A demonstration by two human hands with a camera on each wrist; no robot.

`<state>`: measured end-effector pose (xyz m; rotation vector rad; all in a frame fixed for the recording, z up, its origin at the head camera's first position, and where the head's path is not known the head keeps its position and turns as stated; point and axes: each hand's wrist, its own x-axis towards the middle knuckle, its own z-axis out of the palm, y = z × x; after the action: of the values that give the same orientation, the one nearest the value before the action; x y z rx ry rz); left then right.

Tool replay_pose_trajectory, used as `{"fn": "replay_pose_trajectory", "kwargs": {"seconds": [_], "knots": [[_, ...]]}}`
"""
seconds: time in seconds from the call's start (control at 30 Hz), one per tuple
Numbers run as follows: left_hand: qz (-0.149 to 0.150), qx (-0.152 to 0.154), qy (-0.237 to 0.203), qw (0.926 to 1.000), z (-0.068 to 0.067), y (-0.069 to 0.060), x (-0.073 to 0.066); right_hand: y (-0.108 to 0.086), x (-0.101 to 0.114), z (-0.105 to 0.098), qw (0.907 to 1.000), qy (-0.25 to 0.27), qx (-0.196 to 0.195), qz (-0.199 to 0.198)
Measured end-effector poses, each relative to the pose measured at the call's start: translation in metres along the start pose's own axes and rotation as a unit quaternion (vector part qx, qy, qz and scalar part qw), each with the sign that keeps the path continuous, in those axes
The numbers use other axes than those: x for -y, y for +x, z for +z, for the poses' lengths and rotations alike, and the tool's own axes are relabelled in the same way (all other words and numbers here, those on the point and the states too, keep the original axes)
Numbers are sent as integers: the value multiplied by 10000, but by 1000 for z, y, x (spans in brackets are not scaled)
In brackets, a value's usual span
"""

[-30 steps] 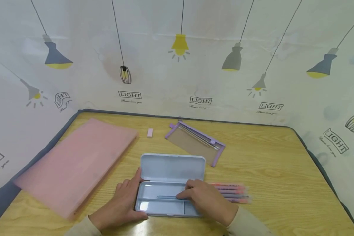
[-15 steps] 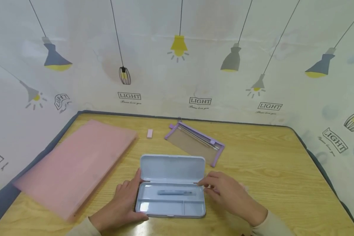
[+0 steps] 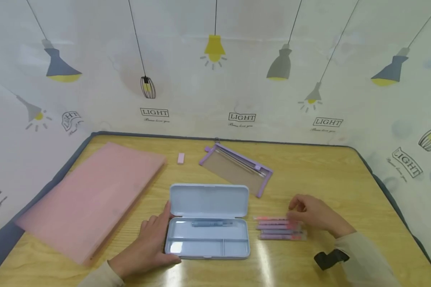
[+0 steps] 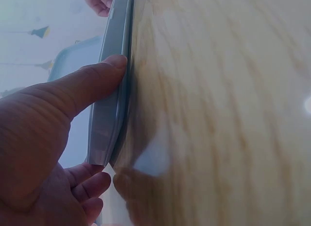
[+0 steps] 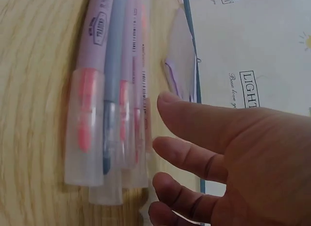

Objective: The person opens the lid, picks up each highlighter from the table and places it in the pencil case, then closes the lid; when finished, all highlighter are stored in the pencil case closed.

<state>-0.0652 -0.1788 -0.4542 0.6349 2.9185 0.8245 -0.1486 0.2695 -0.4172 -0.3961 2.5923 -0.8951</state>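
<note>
A light blue pencil box point(image 3: 194, 248) stands with its lid point(image 3: 209, 200) raised. One blue pen point(image 3: 212, 224) lies in its long back compartment. My left hand point(image 3: 147, 243) holds the box's left end, thumb on the front edge and fingers behind the corner; the left wrist view shows that thumb against the box's side point(image 4: 109, 109). To the right lies a row of several highlighters point(image 3: 278, 232), mostly purple with pinkish tips under clear caps. Over their capped ends hovers my right hand point(image 3: 314, 213). In the right wrist view its loosely bent fingers are beside the highlighters point(image 5: 92, 51), holding nothing.
A pink folder point(image 3: 97, 199) covers the table's left side. Behind the box lie a small pale pink eraser point(image 3: 180, 158) and a purple-edged zip pouch point(image 3: 233, 169) with thin sticks inside. A wall sheet printed with lamps point(image 3: 215, 91) borders the table point(image 3: 309, 171).
My right hand let go of the blue pen in the box, then moved right to the highlighters' capped ends. My left hand stays at the box, and the view has shifted slightly.
</note>
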Motion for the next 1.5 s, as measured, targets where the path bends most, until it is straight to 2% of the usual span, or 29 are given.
{"fn": "replay_pose_trajectory", "kwargs": {"seconds": [0.3, 0.57, 0.73, 0.87, 1.03, 1.17, 1.33, 1.5], "knots": [[-29, -52, -2, 10000, 2, 1, 2, 7, 0, 5, 10000, -15, -60, 69], [54, -164, 43, 9998, 2, 1, 3, 10, 4, 5, 9994, -37, -9, 334], [79, -169, 65, 9998, 2, 1, 3, 12, -1, 7, 9997, -239, 72, 24], [75, -156, 48, 9998, 2, 1, 3, 13, -3, 9, 9985, -490, -70, -226], [70, -121, -9, 9999, 3, 1, 3, 9, -3, 8, 9972, -669, -257, -198], [69, -138, 7, 9999, 4, 0, 3, -1, 5, -3, 9971, -636, -367, -175], [86, -149, -17, 9999, 3, 0, 3, -14, 22, -17, 9972, -440, -476, -369], [96, -133, 32, 9999, 3, 0, 3, -23, 46, -12, 9964, 16, -348, -776]]}}
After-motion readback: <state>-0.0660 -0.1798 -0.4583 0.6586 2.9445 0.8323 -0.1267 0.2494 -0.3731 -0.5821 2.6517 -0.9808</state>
